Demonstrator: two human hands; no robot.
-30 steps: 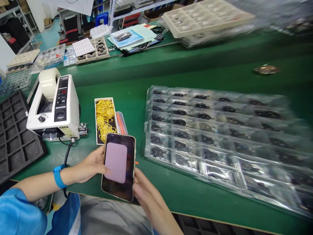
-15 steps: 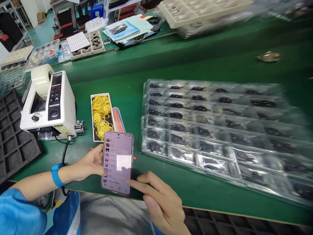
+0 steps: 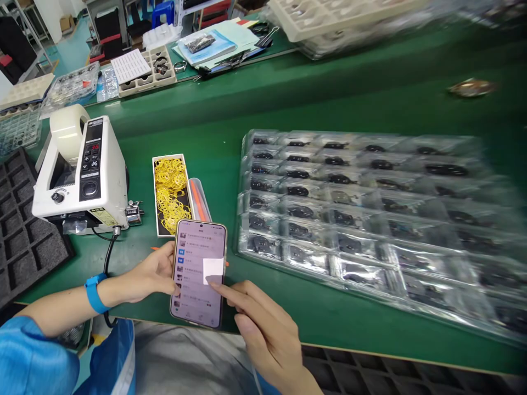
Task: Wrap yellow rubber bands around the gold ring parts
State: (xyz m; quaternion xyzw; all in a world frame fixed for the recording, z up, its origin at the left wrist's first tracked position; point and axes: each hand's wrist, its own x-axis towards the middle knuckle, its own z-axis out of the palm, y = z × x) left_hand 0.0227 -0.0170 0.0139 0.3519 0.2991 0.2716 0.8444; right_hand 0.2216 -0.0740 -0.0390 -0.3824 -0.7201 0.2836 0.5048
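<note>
My left hand (image 3: 154, 274) is closed around the left edge of a smartphone (image 3: 191, 302), thumb at the front and fingers partly hidden behind. A list of small pictures and text lines fills the lit screen, with a bright white patch on it. My right hand (image 3: 263, 323) holds nothing; its index finger reaches out to the screen's lower right while the other fingers bend loosely. Just beyond the phone lies a white box (image 3: 154, 192) filled with yellow rubber bands (image 3: 171, 189). Next to it is a clear case (image 3: 201, 200) with something orange in it.
A white tape dispenser (image 3: 109, 170) stands at left by a black foam tray (image 3: 41, 247). Clear plastic trays (image 3: 263, 260) with dark parts in their cells cover the right side. Beige trays (image 3: 296, 33) and papers (image 3: 242, 38) lie along the back. A small shiny item (image 3: 471, 88) sits far right.
My right index finger has slid up the screen, and the list on it has scrolled to other entries. The left hand keeps its hold on the phone.
</note>
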